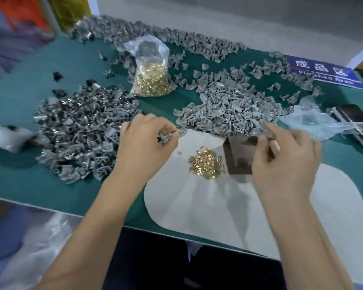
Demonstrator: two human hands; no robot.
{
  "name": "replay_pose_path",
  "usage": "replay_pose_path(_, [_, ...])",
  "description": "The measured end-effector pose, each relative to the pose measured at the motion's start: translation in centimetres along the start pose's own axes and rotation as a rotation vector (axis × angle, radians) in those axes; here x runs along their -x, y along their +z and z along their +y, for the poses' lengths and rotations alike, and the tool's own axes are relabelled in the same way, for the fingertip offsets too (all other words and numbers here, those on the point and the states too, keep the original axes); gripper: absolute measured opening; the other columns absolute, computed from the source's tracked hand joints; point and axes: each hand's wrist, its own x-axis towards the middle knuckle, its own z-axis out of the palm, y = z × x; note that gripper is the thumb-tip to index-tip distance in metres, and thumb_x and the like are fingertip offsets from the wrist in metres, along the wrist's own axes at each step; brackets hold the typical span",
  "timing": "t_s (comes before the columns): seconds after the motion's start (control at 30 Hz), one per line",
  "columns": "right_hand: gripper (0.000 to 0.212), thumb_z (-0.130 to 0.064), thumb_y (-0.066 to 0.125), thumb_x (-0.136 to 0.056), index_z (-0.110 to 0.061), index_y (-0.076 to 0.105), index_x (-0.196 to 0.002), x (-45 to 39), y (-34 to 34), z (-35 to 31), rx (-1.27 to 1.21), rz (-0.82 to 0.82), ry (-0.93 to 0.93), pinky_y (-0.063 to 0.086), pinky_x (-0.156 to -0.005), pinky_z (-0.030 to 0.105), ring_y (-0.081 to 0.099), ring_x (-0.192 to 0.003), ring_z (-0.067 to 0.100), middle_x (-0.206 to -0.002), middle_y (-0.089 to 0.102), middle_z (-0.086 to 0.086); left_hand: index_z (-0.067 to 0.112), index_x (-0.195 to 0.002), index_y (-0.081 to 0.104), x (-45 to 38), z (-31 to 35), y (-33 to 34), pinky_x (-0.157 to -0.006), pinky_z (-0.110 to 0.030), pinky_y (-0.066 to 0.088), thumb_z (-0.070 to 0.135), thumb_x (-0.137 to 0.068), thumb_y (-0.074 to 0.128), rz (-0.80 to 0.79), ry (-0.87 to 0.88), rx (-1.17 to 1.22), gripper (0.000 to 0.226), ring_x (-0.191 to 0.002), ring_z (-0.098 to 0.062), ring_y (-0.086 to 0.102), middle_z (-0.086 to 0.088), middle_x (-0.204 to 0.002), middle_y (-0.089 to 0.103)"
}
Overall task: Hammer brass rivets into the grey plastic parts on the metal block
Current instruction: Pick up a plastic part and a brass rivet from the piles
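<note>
My left hand (147, 141) holds a few grey plastic parts (166, 138) in its curled fingers, left of the metal block. My right hand (281, 158) hovers over the dark metal block (237, 155) and pinches a thin pale stick-like object (274, 144); motion blur hides what it is. A small heap of brass rivets (206, 163) lies on the white mat (197, 201) between my hands. A large pile of grey plastic parts (228, 109) sits just behind the block.
A second, shinier pile of parts (78, 132) lies at the left. A plastic bag of brass rivets (151, 74) stands at the back. More grey parts line the far edge. A blue sign (323, 70), a clear bag (314, 122) and a dark box (354, 122) are at the right.
</note>
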Motion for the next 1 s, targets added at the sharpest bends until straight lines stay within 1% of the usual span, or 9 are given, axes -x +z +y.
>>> replay_pose_path(0.07, [0.021,-0.017,0.062,-0.096,-0.017,0.075,-0.112,0.4,1.7,-2.0,-0.169,-0.086,-0.159,0.037,-0.087,0.033,0.054,-0.099,0.03,-0.1,0.066,0.007,0.035,-0.09,0.07,0.9,-1.4,-1.5,-0.085,-0.029,0.019,0.038,-0.091,0.068,0.045,-0.065,-0.093,0.003,-0.106,-0.016,0.05,0.013,-0.095,0.062])
replay_pose_path(0.17, [0.013,-0.01,0.069,-0.092,-0.013,0.078,-0.1,1.5,4.2,-4.5,-0.254,-0.269,-0.251,0.043,-0.083,0.035,0.057,-0.093,0.031,-0.092,0.068,0.004,0.033,-0.094,0.073,1.4,-3.0,-3.5,-0.092,-0.035,0.021,0.037,-0.092,0.069,0.097,-0.175,-0.21,0.007,-0.117,-0.022,0.048,0.007,-0.108,0.065])
replay_pose_path(0.3, [0.013,-0.027,0.072,-0.092,-0.019,0.079,-0.1,2.6,6.0,-6.5,-0.174,-0.419,-0.276,0.049,-0.086,0.041,0.055,-0.099,0.03,-0.094,0.07,0.001,0.031,-0.103,0.071,1.4,-3.7,-4.5,-0.098,-0.037,0.025,0.042,-0.094,0.068,0.042,-0.19,-0.215,0.015,-0.118,-0.02,0.047,0.009,-0.11,0.063])
replay_pose_path(0.43, [0.016,-0.031,0.067,-0.095,-0.024,0.08,-0.091,2.8,6.4,-7.3,-0.044,-0.441,-0.317,0.047,-0.081,0.044,0.051,-0.092,0.03,-0.085,0.068,0.0,0.031,-0.097,0.071,1.0,-2.8,-4.3,-0.095,-0.032,0.029,0.037,-0.094,0.068,0.07,-0.098,-0.129,0.007,-0.11,-0.016,0.05,0.012,-0.098,0.063])
replay_pose_path(0.57, [0.024,-0.032,0.056,-0.099,-0.024,0.079,-0.098,2.7,6.4,-7.6,0.011,-0.486,-0.285,0.043,-0.084,0.041,0.048,-0.097,0.027,-0.094,0.068,-0.002,0.028,-0.092,0.072,-0.1,-1.4,-2.8,-0.093,-0.044,0.041,0.03,-0.092,0.069,0.001,-0.006,-0.085,0.004,-0.101,-0.02,0.053,0.009,-0.089,0.063])
replay_pose_path(0.7, [0.031,-0.039,0.05,-0.099,-0.025,0.077,-0.102,2.3,6.3,-8.0,0.029,-0.492,-0.283,0.04,-0.087,0.037,0.048,-0.102,0.026,-0.098,0.068,-0.002,0.03,-0.095,0.071,-1.3,-1.1,-1.1,-0.089,-0.039,0.037,0.031,-0.093,0.068,-0.028,0.008,-0.147,0.003,-0.1,-0.02,0.054,0.01,-0.09,0.061])
replay_pose_path(0.8, [0.03,-0.034,0.044,-0.102,-0.029,0.073,-0.11,1.9,6.6,-7.9,0.076,-0.546,-0.313,0.034,-0.089,0.033,0.045,-0.109,0.022,-0.106,0.064,-0.008,0.031,-0.101,0.071,-2.2,-1.2,0.1,-0.09,-0.038,0.034,0.031,-0.093,0.068,-0.05,-0.01,-0.177,0.008,-0.105,-0.021,0.054,0.011,-0.093,0.063])
replay_pose_path(0.9, [0.026,-0.029,0.049,-0.1,-0.025,0.074,-0.105,1.7,6.2,-7.7,0.023,-0.509,-0.298,0.037,-0.09,0.034,0.049,-0.107,0.023,-0.103,0.066,-0.005,0.03,-0.11,0.069,-3.5,-1.1,1.3,-0.094,-0.039,0.034,0.032,-0.094,0.067,-0.08,-0.01,-0.202,0.016,-0.111,-0.021,0.054,0.011,-0.101,0.066])
replay_pose_path(1.0, [0.009,-0.021,0.065,-0.091,-0.016,0.073,-0.088,2.1,4.8,-6.7,-0.143,-0.353,-0.202,0.045,-0.082,0.04,0.058,-0.093,0.029,-0.089,0.068,0.002,0.029,-0.116,0.067,-4.8,-0.6,2.3,-0.095,-0.042,0.037,0.036,-0.095,0.066,-0.087,0.012,-0.227,0.023,-0.114,-0.024,0.053,0.007,-0.111,0.067])
